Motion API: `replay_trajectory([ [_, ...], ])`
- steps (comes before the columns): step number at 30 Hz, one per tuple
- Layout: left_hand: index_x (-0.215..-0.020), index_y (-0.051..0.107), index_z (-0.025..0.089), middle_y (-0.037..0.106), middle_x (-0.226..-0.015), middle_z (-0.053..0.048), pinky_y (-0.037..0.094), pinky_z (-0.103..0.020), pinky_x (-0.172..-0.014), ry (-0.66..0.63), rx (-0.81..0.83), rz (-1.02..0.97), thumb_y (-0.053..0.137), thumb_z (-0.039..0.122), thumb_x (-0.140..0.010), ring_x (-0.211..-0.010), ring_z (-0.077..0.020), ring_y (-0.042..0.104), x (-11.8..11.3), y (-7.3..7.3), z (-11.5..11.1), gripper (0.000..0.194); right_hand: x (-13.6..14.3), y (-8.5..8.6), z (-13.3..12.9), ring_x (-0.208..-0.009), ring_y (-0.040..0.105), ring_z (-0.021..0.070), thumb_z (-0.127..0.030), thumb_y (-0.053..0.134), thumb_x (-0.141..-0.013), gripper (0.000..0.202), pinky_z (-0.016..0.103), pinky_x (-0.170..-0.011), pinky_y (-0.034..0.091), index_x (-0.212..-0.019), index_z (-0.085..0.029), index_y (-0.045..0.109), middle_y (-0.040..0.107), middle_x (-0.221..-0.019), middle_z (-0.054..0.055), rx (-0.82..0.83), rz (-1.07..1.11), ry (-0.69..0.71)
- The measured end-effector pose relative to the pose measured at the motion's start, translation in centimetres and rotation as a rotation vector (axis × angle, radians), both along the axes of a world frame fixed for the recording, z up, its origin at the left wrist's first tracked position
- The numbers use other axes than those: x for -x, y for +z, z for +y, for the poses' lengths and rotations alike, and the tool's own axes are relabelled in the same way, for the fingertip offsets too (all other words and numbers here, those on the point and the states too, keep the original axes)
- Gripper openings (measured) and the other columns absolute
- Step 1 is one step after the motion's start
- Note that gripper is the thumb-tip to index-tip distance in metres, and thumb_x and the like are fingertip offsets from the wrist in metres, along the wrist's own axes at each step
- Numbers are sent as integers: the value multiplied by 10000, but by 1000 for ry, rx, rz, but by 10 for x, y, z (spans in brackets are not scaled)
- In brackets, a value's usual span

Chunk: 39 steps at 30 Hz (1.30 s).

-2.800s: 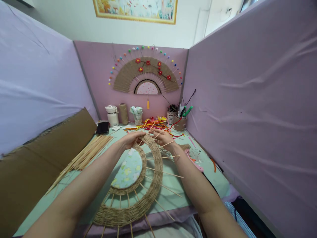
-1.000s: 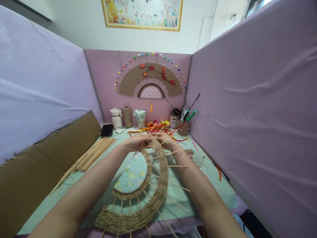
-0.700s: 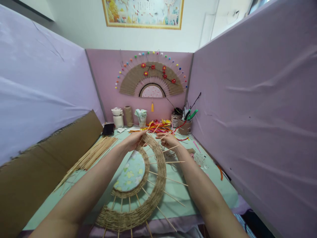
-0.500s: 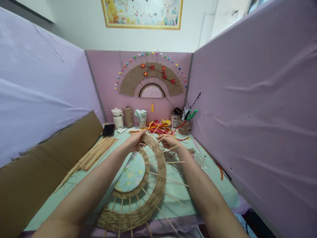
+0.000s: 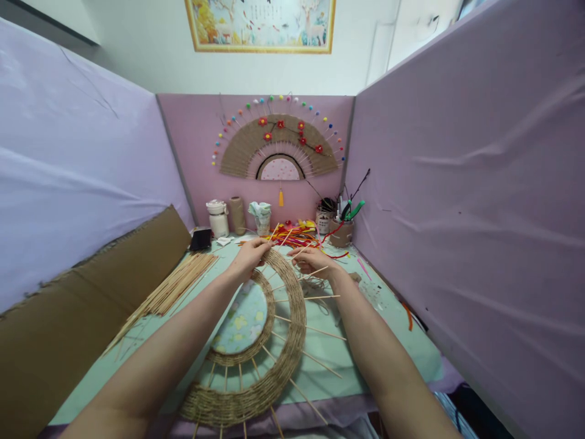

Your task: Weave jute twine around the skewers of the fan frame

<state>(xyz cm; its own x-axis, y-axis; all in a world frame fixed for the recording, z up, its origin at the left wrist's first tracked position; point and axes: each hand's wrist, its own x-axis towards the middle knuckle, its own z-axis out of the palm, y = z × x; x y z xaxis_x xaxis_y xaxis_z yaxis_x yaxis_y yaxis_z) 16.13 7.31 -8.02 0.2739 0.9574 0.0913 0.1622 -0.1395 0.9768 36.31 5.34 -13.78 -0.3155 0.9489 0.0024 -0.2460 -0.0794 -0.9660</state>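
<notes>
A half-made woven fan (image 5: 292, 329) lies on the green table (image 5: 388, 341), twine wound in bands over thin wooden ribs around a flowered fabric centre (image 5: 240, 317). My left hand (image 5: 249, 256) pinches the far end of the woven band near a rib. My right hand (image 5: 313, 259) is closed on the twine and ribs just to the right of it. Loose twine (image 5: 315, 285) trails under my right wrist.
A bundle of wooden sticks (image 5: 169, 289) lies at the left beside cardboard sheets (image 5: 91, 299). Coloured strips (image 5: 292, 235), jars, a twine spool (image 5: 236, 214) and tool cups (image 5: 340, 228) line the back. A finished fan (image 5: 278, 143) hangs on the pink partition.
My hands stayed at the fan's far end, drawing slightly apart while working the twine. The view shifted a little; the fan has barely moved.
</notes>
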Motion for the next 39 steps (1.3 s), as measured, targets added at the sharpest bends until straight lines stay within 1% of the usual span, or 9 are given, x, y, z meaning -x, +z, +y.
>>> replay_trajectory([
  [5, -736, 636, 172, 538, -611, 20, 296, -183, -427, 19, -52, -18, 692, 393, -642, -500, -72, 424, 3, -7, 4, 246, -6, 6, -3, -394, 196, 22, -282, 713, -626, 273, 188, -391, 102, -835, -133, 620, 301, -449, -115, -3, -6, -29],
  [10, -742, 657, 158, 535, -595, 19, 278, -194, -412, -30, -12, -85, 702, 398, -642, -466, -59, 407, 5, -9, 8, 264, -12, 6, -3, -395, 201, 18, -312, 743, -626, 280, 182, -399, 115, -806, -138, 616, 293, -454, -116, -2, -29, -39],
  [13, -758, 673, 151, 527, -571, 15, 272, -201, -398, -54, 77, -118, 683, 425, -660, -438, -58, 400, 4, -8, 10, 291, -14, 6, -1, -392, 238, 21, -296, 756, -612, 282, 177, -392, 145, -807, -145, 619, 337, -456, -108, 1, 11, -83],
  [15, -768, 679, 144, 541, -580, 8, 272, -201, -396, -70, 101, -128, 691, 415, -653, -438, -58, 408, 4, -9, 11, 295, -13, 7, 0, -411, 306, 28, -256, 766, -598, 281, 174, -393, 199, -816, -154, 621, 443, -502, -79, -6, 88, -160],
  [17, -752, 684, 135, 560, -605, -2, 271, -198, -402, -84, 104, -132, 713, 386, -632, -455, -58, 421, 4, -9, 12, 279, -13, 9, 1, -441, 363, 31, -209, 764, -597, 278, 178, -411, 274, -834, -168, 625, 582, -638, -28, -26, 193, -226],
  [19, -726, 688, 129, 559, -602, -5, 258, -196, -401, -93, 112, -131, 724, 374, -619, -459, -55, 416, 3, -10, 11, 271, -13, 11, 2, -465, 401, 32, -166, 747, -613, 264, 189, -440, 341, -850, -183, 633, 656, -807, 12, -52, 290, -250],
  [27, -754, 700, 133, 551, -596, -4, 237, -195, -400, -124, 130, -77, 731, 415, -609, -474, -64, 407, -4, -9, 4, 319, -10, 19, -1, -562, 504, 51, -81, 669, -671, 261, 191, -519, 454, -893, -219, 666, 660, -1053, 12, -129, 457, -252],
  [35, -779, 695, 132, 546, -608, -8, 244, -187, -406, -117, 124, -76, 726, 435, -604, -490, -68, 419, -7, -10, 2, 352, -8, 21, -3, -557, 497, 48, -88, 668, -656, 255, 182, -515, 437, -867, -232, 670, 676, -985, -2, -182, 508, -290],
  [39, -860, 706, 155, 551, -662, -9, 224, -168, -388, -46, 121, -38, 714, 430, -608, -504, -64, 408, -5, -11, 7, 373, -11, 17, 0, -508, 461, 50, -95, 663, -624, 239, 182, -448, 377, -834, -209, 652, 675, -854, 4, -154, 441, -308],
])
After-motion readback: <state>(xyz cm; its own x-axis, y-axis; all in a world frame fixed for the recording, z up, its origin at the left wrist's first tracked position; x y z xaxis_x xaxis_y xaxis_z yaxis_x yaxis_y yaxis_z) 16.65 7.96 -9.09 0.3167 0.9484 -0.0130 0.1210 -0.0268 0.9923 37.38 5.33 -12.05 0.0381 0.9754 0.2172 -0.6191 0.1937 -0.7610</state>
